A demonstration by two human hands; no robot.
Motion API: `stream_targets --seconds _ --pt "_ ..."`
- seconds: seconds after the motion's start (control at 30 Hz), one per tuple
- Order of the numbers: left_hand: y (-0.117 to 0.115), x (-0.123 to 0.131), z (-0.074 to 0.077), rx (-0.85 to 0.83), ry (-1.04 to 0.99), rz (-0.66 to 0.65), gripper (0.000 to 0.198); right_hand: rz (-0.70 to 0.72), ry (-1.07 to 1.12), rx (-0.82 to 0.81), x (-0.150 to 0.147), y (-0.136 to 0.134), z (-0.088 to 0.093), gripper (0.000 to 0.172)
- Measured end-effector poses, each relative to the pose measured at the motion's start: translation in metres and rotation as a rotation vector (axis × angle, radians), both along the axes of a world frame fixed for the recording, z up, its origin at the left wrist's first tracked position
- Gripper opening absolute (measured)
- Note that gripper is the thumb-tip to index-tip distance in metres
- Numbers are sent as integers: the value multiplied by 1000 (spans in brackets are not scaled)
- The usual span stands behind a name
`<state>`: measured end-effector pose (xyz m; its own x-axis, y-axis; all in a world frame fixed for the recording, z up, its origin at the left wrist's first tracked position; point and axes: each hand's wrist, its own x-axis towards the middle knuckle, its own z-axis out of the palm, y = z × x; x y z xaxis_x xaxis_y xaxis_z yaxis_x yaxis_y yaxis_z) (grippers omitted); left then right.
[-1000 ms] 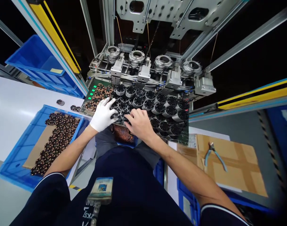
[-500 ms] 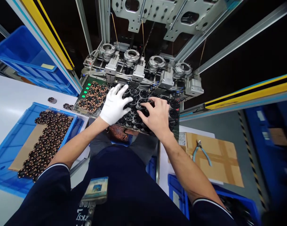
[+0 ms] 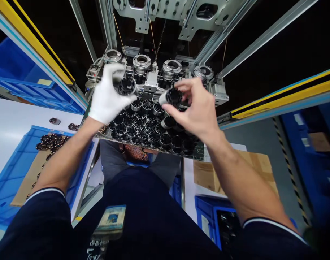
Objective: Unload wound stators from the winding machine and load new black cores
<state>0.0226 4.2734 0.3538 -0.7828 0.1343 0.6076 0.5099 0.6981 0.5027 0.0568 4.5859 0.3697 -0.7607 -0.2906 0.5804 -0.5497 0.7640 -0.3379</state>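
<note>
My left hand, in a white glove, holds a black ring-shaped stator core lifted above the machine's tray. My bare right hand grips another black stator core between thumb and fingers. Both cores hang in the air in front of a row of round metal fixtures at the back of the machine. Below the hands lies a tray packed with several black cores standing in rows.
A blue bin at the left holds copper-wound stators on cardboard. Loose parts lie on the white table. Yellow-striped guard rails flank the machine. Cardboard and another blue bin sit at the lower right.
Both hands have risen from the tray, each lifting a black core toward the fixtures. The view has tilted upward and shifted slightly.
</note>
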Motion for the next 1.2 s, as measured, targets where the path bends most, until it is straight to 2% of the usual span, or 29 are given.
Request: stream_targets --seconds 0.03,0.1,0.17,0.23,0.3,0.37,0.43,0.5,0.57,0.67,0.7,0.73,0.8,0.83,0.87,0.93,1.0,1.1,1.13,1.2 --pt "-8 -18 16 8 26 11 93 6 1 -23 -19 -1 10 60" --pt "-19 -60 41 -91 -22 43 70 -3 -27 -57 -62 -8 23 59" --pt "-23 -104 52 -150 -80 125 68 -39 -62 -88 -104 -18 24 53" --pt "-21 -141 46 -164 -131 231 77 -86 -117 -84 -139 -28 15 55" --pt "-18 -166 28 -176 -208 301 87 -127 -204 -38 -163 -35 2 57" --pt "-18 -180 9 -194 -276 307 90 -144 -262 -6 -177 -38 -8 57" --pt "-21 -185 -4 -192 -287 310 85 -141 -247 -34 -182 -38 -13 55" --pt "-24 -183 -7 -187 -257 302 78 -135 -215 -53 -182 -37 -13 50" --pt "-24 -175 -1 -214 -227 245 78 -142 -225 -8 -178 -38 -8 48" --pt "-27 -163 12 -256 -175 136 93 -156 -270 86 -169 -43 -1 54" --pt "-30 -162 14 -230 -179 137 101 -147 -274 88 -167 -45 0 55" --pt "-34 -163 15 -146 -193 158 119 -155 -278 85 -166 -46 1 56" --pt "-43 -171 12 53 -196 191 167 -174 -280 68 -163 -46 0 58" --pt "-48 -176 11 115 -190 151 172 -164 -289 57 -161 -46 0 60" --pt "-52 -179 10 147 -190 115 171 -139 -296 46 -158 -46 -1 62" --pt "-58 -180 14 142 -178 62 150 -78 -297 25 -150 -45 1 63" --pt "-62 -174 23 152 -147 66 135 -70 -282 7 -145 -43 6 64" --pt "-60 -166 37 185 -109 107 142 -94 -237 -51 -146 -38 10 72" --pt "-59 -165 38 159 -104 122 140 -88 -216 -75 -150 -36 10 73" --pt "-56 -164 35 63 -91 138 124 -76 -176 -109 -157 -35 4 70"
